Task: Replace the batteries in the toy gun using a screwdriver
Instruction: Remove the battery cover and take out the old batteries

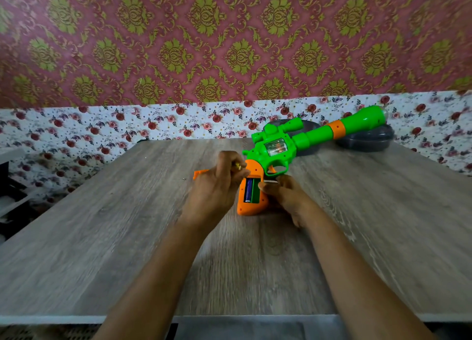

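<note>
Indoors, grey woodgrain table (102, 237), maroon-gold damask wallpaper (229, 46) over floral strip (153, 125), left hand (217, 186) pinching gold-tipped item (237, 165), right hand (287, 198) gripping toy gun (301, 140).

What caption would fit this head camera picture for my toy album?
Left hand holds a gold-tipped piece, right hand steadies the toy gun's open grip, one blue battery inside.

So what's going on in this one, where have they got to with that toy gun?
A person is partway through the battery swap. The toy gun lies on the table with its grip compartment open; one blue battery sits inside beside an empty slot. The right hand steadies the grip, the left hand pinches a small gold-tipped item, probably a battery. An orange piece lies behind it.
</note>
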Motion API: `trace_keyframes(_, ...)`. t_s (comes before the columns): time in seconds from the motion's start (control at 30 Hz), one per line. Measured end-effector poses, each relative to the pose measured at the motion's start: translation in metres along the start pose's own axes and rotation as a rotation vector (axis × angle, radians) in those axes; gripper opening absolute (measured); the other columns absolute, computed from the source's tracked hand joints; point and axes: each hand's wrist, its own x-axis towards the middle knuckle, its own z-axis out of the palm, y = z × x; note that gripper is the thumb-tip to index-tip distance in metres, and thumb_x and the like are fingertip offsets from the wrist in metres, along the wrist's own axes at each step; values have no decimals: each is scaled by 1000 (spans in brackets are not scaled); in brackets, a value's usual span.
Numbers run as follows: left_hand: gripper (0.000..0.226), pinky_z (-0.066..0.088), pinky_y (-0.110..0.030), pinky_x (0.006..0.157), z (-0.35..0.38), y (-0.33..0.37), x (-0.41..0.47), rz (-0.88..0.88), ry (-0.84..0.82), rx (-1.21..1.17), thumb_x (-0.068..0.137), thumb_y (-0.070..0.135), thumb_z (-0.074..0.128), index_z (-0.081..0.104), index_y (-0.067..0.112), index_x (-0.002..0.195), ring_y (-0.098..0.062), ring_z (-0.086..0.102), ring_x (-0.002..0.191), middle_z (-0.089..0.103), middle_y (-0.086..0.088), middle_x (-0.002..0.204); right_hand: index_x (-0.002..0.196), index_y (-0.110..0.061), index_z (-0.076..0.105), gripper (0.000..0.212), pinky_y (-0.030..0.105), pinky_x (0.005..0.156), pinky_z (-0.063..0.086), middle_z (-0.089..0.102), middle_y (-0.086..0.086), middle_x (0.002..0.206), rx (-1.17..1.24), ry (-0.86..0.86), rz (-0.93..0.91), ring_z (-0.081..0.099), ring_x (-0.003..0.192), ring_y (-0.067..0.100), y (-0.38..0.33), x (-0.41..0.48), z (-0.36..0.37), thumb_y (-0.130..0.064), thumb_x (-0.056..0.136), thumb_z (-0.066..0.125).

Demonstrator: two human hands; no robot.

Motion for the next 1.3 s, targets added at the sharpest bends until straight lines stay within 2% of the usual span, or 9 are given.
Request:
trace_keyframes(0.13, 17, 53, -24, 51, -4, 0, 3, -214, 180, -103, 96, 20, 50, 34, 21, 100, -12, 66, 67, 66, 0, 82, 114, -7, 57, 26, 29, 79, 51, 65, 3, 89, -11, 34, -8, 62, 75, 9, -2, 1, 5, -2, 89, 53)
trace_keyframes(0.27, 12, 48, -8, 51, -2, -3, 5, -412, 279, -183, 96, 6, 48, 39, 12, 100, -8, 64, 72, 62, 7, 82, 118, -1, 55, 29, 25, 81, 49, 65, 8, 97, -42, 34, -36, 61, 77, 7, 0, 6, 8, -1, 89, 54)
trace_keyframes(0.4, 5, 51, -13, 54, 3, -6, 8, -496, 360, -199, 97, 15, 49, 45, 11, 97, -9, 65, 71, 65, 0, 85, 115, -3, 57, 27, 27, 81, 47, 63, 10, 102, -69, 48, -52, 59, 84, 13, 2, 7, 8, 0, 88, 54)
trace_keyframes(0.53, 12, 57, -46, 69, 5, -14, 8, -594, 432, -217, 96, 26, 51, 48, 17, 89, -23, 67, 75, 66, -6, 85, 110, -8, 58, 24, 31, 84, 47, 63, 8, 101, -91, 64, -44, 59, 89, 16, 0, 9, 12, -2, 87, 56)
trace_keyframes(0.67, 17, 56, -50, 69, 4, -14, 8, -664, 457, -232, 95, 32, 51, 46, 26, 80, -26, 67, 76, 62, -5, 78, 112, -10, 57, 25, 34, 88, 47, 64, 10, 105, -93, 76, -19, 59, 91, 18, 0, 10, 13, -5, 87, 57)
trace_keyframes(0.77, 15, 57, -46, 66, 0, -12, 7, -548, 420, -157, 97, 29, 50, 48, 16, 91, -22, 66, 71, 63, -3, 78, 107, -14, 58, 21, 31, 85, 47, 64, 8, 104, -98, 74, -27, 58, 94, 18, -2, 7, 13, -6, 88, 57)
trace_keyframes(0.93, 12, 41, -7, 46, -5, 0, 4, -200, 213, -115, 97, 19, 46, 44, 7, 96, -16, 60, 60, 54, 7, 65, 92, -17, 59, 14, 34, 84, 47, 64, 2, 92, -46, 23, -27, 58, 82, 13, -3, 5, 10, -3, 89, 55)
trace_keyframes(1.17, 21, 57, -26, 60, -5, 2, 5, -228, 140, -289, 89, 25, 58, 47, 18, 105, -8, 67, 63, 66, 7, 83, 87, -21, 57, 19, 19, 66, 49, 68, -15, 64, -61, -13, -55, 62, 64, -3, -3, 8, 9, -2, 88, 55)
trace_keyframes(1.3, 25, 56, -23, 61, -1, 2, 4, -155, 152, -236, 88, 33, 55, 54, 21, 110, -8, 67, 68, 66, 12, 84, 97, -19, 56, 20, 12, 55, 49, 67, -19, 57, -52, -26, -55, 62, 56, -8, -5, 6, 8, -1, 89, 54)
